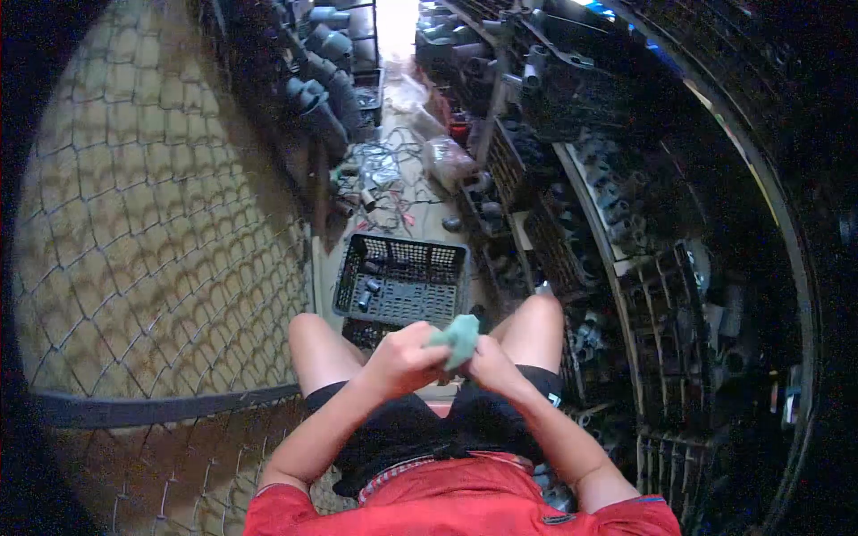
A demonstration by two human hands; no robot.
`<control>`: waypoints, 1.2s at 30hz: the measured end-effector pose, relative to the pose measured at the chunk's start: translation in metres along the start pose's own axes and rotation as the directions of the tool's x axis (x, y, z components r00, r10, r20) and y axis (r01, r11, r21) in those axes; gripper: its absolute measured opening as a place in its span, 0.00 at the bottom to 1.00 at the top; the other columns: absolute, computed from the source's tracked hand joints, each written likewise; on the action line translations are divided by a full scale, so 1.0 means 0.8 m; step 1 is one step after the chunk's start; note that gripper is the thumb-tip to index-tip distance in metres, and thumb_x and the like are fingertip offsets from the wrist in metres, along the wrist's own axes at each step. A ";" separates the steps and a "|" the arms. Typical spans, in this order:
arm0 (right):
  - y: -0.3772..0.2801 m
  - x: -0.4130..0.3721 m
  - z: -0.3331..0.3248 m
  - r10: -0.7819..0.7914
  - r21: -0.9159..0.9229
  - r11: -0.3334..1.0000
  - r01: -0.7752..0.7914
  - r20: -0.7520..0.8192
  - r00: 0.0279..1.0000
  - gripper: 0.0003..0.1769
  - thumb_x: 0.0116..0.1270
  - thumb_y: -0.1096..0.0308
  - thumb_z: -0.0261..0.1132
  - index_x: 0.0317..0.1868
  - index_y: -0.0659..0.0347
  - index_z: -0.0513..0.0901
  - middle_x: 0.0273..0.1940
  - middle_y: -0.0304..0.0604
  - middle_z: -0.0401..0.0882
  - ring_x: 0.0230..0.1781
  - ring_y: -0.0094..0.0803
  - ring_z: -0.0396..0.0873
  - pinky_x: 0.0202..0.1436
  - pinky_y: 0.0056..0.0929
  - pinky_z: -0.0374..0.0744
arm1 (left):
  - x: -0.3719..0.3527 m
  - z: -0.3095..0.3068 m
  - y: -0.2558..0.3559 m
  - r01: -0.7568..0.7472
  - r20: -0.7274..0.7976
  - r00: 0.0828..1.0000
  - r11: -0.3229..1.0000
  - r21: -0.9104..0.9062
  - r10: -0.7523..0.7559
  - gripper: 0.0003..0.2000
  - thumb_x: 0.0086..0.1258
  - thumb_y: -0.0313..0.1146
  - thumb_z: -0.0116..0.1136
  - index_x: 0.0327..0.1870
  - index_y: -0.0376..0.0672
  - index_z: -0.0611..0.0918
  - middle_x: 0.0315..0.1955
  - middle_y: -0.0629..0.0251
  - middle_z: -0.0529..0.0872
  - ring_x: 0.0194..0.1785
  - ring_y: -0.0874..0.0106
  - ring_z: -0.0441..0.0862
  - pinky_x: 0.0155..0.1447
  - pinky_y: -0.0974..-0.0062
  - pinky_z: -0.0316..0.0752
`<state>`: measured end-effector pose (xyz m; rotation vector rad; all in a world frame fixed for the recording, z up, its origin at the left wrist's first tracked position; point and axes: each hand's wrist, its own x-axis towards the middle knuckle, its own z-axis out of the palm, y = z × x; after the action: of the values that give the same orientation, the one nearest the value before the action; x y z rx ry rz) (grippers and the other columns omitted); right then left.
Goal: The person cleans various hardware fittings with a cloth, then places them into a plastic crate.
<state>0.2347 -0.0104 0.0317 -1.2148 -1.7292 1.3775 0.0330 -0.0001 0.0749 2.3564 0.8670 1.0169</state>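
Observation:
In the head view my left hand (407,357) and my right hand (492,364) meet above my lap. Both are closed on a pale green cloth (462,338), bunched up between them. Whether anything is wrapped inside the cloth is hidden. Just beyond my knees stands a black plastic crate (393,310) with slotted walls. A few grey pipe fittings (366,295) lie at its left side. Part of another dark crate (362,336) shows beneath its near edge.
On my left runs a chain-link fence (161,232). Racks of crates with grey fittings (617,210) line my right. Large grey pipe fittings (313,94) are stacked at the back left. Plastic bags (447,161) and scattered scraps (380,174) lie on the aisle floor ahead.

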 end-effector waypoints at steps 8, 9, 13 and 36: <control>-0.104 0.035 -0.042 -0.614 -0.463 0.503 0.730 0.404 0.678 0.15 0.64 0.58 0.64 0.30 0.59 0.72 0.29 0.46 0.74 0.31 0.45 0.78 0.35 0.40 0.76 | -0.023 0.058 0.004 0.470 0.409 0.644 -0.087 -0.878 -0.646 0.19 0.58 0.26 0.69 0.53 0.41 0.81 0.37 0.71 0.84 0.35 0.82 0.80 0.33 0.81 0.74; -0.113 0.042 -0.062 -0.550 -0.518 0.354 0.778 0.558 0.621 0.15 0.63 0.57 0.67 0.34 0.59 0.75 0.32 0.44 0.76 0.35 0.40 0.79 0.37 0.35 0.76 | -0.018 0.043 0.006 0.618 0.287 0.649 0.268 -0.740 -0.705 0.23 0.57 0.36 0.73 0.53 0.40 0.81 0.42 0.69 0.84 0.44 0.77 0.81 0.51 0.76 0.76; -0.176 0.099 -0.163 -0.508 -0.743 0.467 0.480 0.219 0.833 0.05 0.55 0.74 0.70 0.30 0.58 0.81 0.33 0.45 0.81 0.37 0.44 0.81 0.42 0.37 0.80 | -0.020 0.037 -0.057 0.548 -0.186 0.630 0.602 -0.581 -0.754 0.18 0.55 0.26 0.66 0.50 0.39 0.82 0.38 0.68 0.84 0.42 0.76 0.81 0.48 0.76 0.76; -0.075 0.271 -0.588 -0.025 -0.858 0.125 -0.499 -0.505 0.863 0.23 0.52 0.59 0.76 0.46 0.59 0.84 0.49 0.52 0.84 0.52 0.48 0.82 0.56 0.41 0.80 | -0.083 0.116 -0.188 0.809 -0.117 0.479 0.490 -0.326 -0.870 0.17 0.53 0.31 0.64 0.45 0.37 0.81 0.37 0.50 0.87 0.42 0.60 0.86 0.50 0.67 0.77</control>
<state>0.5440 0.3742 0.2009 -2.3629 -2.1305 -0.2770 0.0116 0.0488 -0.1056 1.2467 1.6854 0.8936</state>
